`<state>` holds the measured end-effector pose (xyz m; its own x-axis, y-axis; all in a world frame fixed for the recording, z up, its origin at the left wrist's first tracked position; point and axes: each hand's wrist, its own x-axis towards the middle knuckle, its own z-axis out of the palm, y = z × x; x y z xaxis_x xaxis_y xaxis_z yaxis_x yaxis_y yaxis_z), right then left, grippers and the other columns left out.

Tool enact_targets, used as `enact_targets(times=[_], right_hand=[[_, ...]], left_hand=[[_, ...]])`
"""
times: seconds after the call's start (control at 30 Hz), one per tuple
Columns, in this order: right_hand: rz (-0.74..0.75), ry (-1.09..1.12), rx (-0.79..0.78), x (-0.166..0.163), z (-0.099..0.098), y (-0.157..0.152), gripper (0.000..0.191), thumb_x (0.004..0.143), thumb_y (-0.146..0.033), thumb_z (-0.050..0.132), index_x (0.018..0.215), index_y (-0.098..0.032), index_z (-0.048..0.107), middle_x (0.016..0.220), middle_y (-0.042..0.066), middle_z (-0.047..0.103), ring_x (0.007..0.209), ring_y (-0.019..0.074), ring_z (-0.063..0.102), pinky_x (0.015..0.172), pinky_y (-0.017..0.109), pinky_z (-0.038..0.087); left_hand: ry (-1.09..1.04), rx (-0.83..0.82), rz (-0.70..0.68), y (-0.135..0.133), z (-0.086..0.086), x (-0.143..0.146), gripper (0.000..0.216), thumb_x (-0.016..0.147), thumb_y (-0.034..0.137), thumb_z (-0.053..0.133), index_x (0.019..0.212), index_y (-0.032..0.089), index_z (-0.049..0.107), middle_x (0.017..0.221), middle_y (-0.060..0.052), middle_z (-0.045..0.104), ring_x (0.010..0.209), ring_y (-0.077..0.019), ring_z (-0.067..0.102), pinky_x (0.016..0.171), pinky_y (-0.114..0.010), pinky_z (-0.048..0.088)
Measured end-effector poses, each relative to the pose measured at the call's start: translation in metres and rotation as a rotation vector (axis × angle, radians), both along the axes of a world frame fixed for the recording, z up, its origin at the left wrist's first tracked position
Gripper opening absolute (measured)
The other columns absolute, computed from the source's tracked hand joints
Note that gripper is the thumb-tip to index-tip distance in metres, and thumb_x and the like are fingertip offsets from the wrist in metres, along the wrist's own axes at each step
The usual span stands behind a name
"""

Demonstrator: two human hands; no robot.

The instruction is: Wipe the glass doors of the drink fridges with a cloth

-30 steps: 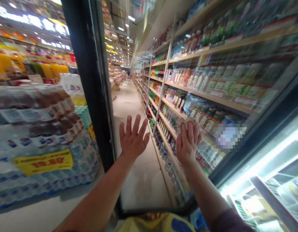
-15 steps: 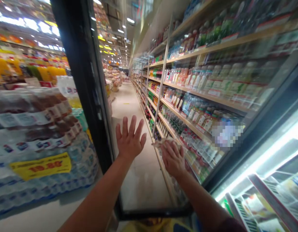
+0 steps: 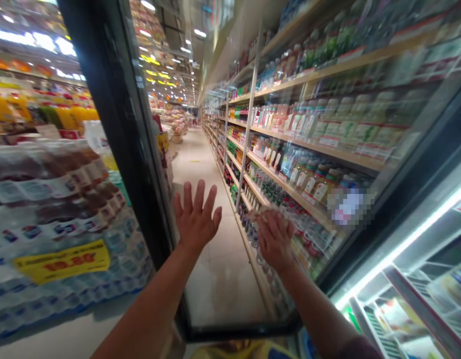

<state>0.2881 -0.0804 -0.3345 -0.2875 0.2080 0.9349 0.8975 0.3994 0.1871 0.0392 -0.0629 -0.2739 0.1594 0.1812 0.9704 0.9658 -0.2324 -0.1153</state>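
Observation:
A glass door (image 3: 223, 279) in a black frame stands in front of me, with the aisle and drink shelves showing in its pane. My left hand (image 3: 196, 214) lies flat against the glass with its fingers spread, holding nothing. My right hand (image 3: 275, 239) presses a crumpled pale cloth (image 3: 266, 214) to the pane, to the right of the left hand. Most of the cloth is hidden under the fingers; only its upper and left edges show.
Stacked packs of bottled drinks (image 3: 58, 209) with a yellow price sign (image 3: 62, 262) stand at the left. At the lower right is a lit cooler shelf (image 3: 406, 299) with packaged goods. The black door frame (image 3: 118, 129) runs along the left side.
My right hand has moved a little to the right across the glass with the cloth. My left hand stays spread on the pane, slightly further left in view.

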Motion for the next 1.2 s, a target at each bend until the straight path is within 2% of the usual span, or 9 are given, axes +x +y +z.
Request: enact_targets(times=[0.1, 0.33, 0.4, 0.53, 0.6, 0.83, 0.9, 1.07, 1.2], right_hand=[[-0.11, 0.139, 0.044, 0.006, 0.019, 0.005, 0.055, 0.096, -0.027, 0.055, 0.15, -0.021, 0.048, 0.15, 0.013, 0.053, 0.151, 0.0314, 0.031, 0.125, 0.052, 0.013], [0.005, -0.024, -0.031, 0.016, -0.06, -0.005, 0.047, 0.094, -0.025, 0.057, 0.14, -0.035, 0.059, 0.13, 0.003, 0.069, 0.139, 0.0226, 0.048, 0.128, 0.043, 0.012], [-0.003, -0.039, -0.028, 0.031, -0.048, -0.002, 0.046, 0.094, -0.026, 0.058, 0.139, -0.035, 0.06, 0.132, 0.002, 0.068, 0.139, 0.0216, 0.048, 0.127, 0.042, 0.013], [-0.167, 0.151, 0.05, 0.067, 0.01, 0.01, 0.057, 0.098, -0.028, 0.052, 0.154, -0.023, 0.042, 0.154, 0.013, 0.047, 0.151, 0.0311, 0.03, 0.125, 0.054, 0.018], [-0.207, 0.249, 0.051, 0.077, 0.017, 0.013, 0.061, 0.1, -0.029, 0.047, 0.159, -0.02, 0.032, 0.16, 0.018, 0.037, 0.153, 0.0351, 0.024, 0.122, 0.06, 0.022], [-0.235, 0.202, -0.004, 0.085, -0.066, 0.002, 0.069, 0.1, -0.025, 0.046, 0.162, -0.017, 0.018, 0.161, 0.024, 0.031, 0.155, 0.0394, 0.017, 0.115, 0.069, 0.03], [-0.235, 0.218, 0.006, 0.099, -0.053, 0.004, 0.067, 0.101, -0.027, 0.045, 0.162, -0.018, 0.019, 0.161, 0.023, 0.031, 0.154, 0.0396, 0.017, 0.115, 0.071, 0.03], [-0.236, 0.478, 0.147, 0.138, 0.02, 0.019, 0.058, 0.103, -0.029, 0.038, 0.159, -0.013, 0.03, 0.16, 0.024, 0.032, 0.153, 0.0373, 0.024, 0.118, 0.068, 0.028], [-0.23, 0.495, 0.201, 0.142, 0.001, 0.021, 0.058, 0.103, -0.029, 0.041, 0.157, -0.013, 0.033, 0.158, 0.023, 0.037, 0.152, 0.0376, 0.027, 0.117, 0.069, 0.031]], left_hand=[[0.004, 0.014, 0.004, 0.0, 0.0, 0.0, 0.076, 0.095, 0.034, 0.055, 0.161, 0.026, 0.018, 0.166, -0.009, 0.019, 0.156, -0.0305, 0.006, 0.127, -0.054, 0.008], [-0.012, 0.012, -0.03, -0.003, 0.001, 0.0, 0.073, 0.095, 0.034, 0.056, 0.16, 0.026, 0.023, 0.164, -0.01, 0.026, 0.156, -0.0281, 0.005, 0.128, -0.052, 0.008], [-0.018, 0.007, -0.04, -0.003, 0.001, 0.0, 0.073, 0.095, 0.034, 0.056, 0.161, 0.027, 0.022, 0.164, -0.009, 0.027, 0.156, -0.0279, 0.006, 0.128, -0.052, 0.007], [-0.027, 0.017, -0.064, -0.001, 0.003, 0.0, 0.073, 0.096, 0.034, 0.055, 0.161, 0.027, 0.021, 0.164, -0.009, 0.027, 0.156, -0.0278, 0.006, 0.128, -0.053, 0.008], [-0.026, 0.025, -0.067, -0.001, 0.004, -0.001, 0.073, 0.096, 0.034, 0.055, 0.161, 0.026, 0.022, 0.164, -0.01, 0.027, 0.156, -0.0281, 0.007, 0.128, -0.053, 0.009], [-0.009, 0.042, -0.059, -0.001, 0.003, -0.002, 0.076, 0.094, 0.032, 0.057, 0.161, 0.027, 0.021, 0.165, -0.009, 0.024, 0.156, -0.0304, 0.007, 0.128, -0.056, 0.011], [-0.004, 0.041, -0.055, -0.001, 0.003, -0.002, 0.077, 0.094, 0.032, 0.057, 0.161, 0.026, 0.021, 0.165, -0.009, 0.022, 0.156, -0.031, 0.008, 0.127, -0.057, 0.012], [-0.004, 0.041, -0.052, -0.002, 0.005, -0.001, 0.077, 0.094, 0.031, 0.057, 0.161, 0.027, 0.019, 0.166, -0.009, 0.021, 0.156, -0.0307, 0.008, 0.127, -0.057, 0.011], [0.0, 0.052, -0.047, -0.004, 0.005, 0.0, 0.079, 0.093, 0.03, 0.059, 0.161, 0.027, 0.019, 0.165, -0.009, 0.023, 0.156, -0.03, 0.008, 0.128, -0.055, 0.011]])
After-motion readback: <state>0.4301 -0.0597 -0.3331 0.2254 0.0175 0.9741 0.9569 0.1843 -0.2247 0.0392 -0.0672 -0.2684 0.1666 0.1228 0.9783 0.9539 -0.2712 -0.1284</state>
